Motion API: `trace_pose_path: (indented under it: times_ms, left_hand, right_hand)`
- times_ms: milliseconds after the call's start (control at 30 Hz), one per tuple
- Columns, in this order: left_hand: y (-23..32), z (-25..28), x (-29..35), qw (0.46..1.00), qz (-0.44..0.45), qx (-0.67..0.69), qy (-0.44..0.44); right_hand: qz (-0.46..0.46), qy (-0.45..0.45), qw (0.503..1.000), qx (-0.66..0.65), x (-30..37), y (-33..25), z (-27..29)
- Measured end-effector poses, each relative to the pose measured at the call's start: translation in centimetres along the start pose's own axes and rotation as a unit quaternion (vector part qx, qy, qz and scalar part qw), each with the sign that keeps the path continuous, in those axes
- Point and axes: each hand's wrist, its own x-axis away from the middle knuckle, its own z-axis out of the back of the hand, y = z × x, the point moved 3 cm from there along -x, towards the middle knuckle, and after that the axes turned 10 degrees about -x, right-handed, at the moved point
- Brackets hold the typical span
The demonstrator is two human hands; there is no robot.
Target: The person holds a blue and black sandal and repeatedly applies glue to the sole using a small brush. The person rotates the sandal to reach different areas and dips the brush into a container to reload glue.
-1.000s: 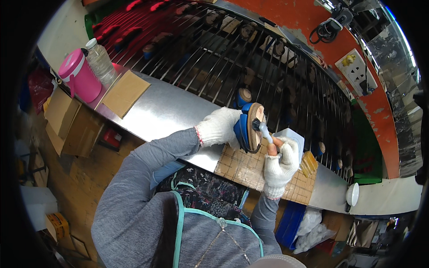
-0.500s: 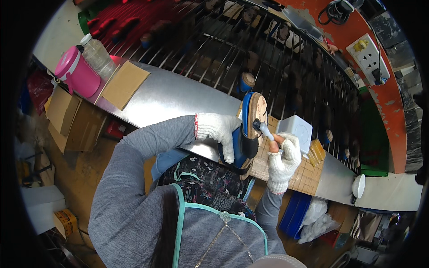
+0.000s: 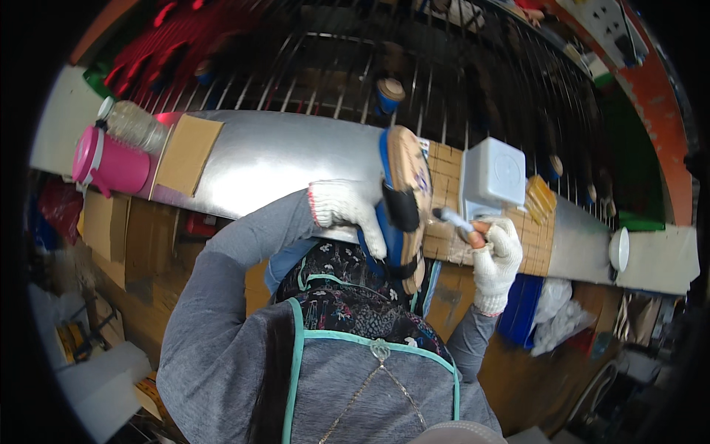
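A blue shoe last (image 3: 370, 237) carries a sandal upper with black straps (image 3: 401, 209) and a tan sole (image 3: 411, 169), tilted so the sole faces right. My left hand (image 3: 349, 211), in a white knit glove, is closed around the last from the left side. My right hand (image 3: 497, 259), also gloved but with bare fingertips showing, pinches a small brush (image 3: 453, 220) with a pale handle and dark bristles. The brush tip is just right of the sole, apart from it. Parts of the shoe are smeared by motion.
A white plastic container (image 3: 494, 174) stands on a cardboard sheet (image 3: 442, 166) beside a yellowish block (image 3: 541, 198). Beyond the metal ledge (image 3: 288, 148) runs a rack of metal rods (image 3: 310, 92) bearing other lasts. Left stand a pink jug (image 3: 118, 161) and a clear bottle (image 3: 137, 126); right, a white bowl (image 3: 620, 248).
The brush has come off the sole and moved right with my right hand. My left hand keeps its hold on the last. The whole view has turned and shifted.
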Motion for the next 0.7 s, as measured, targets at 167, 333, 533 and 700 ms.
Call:
trace_pose_path:
  times_ms: [167,333,533,700]
  left_hand:
    - [-3.0,2.8,0.7,0.985,-0.13,0.07,0.094]
    - [-5.9,4.1,-1.6,0.907,-0.25,0.333,0.064]
    - [-6.4,5.1,-1.7,0.878,-0.291,0.366,0.101]
    - [-6.0,4.9,-1.5,0.87,-0.311,0.332,0.189]
  right_hand:
    - [-0.175,0.074,0.97,0.149,5.2,3.7,3.9]
    - [-0.147,0.072,0.906,0.39,6.2,5.5,4.8]
    - [-0.118,0.021,0.902,0.415,6.0,5.6,4.5]
    - [-0.291,0.095,0.947,0.096,7.3,7.4,5.5]
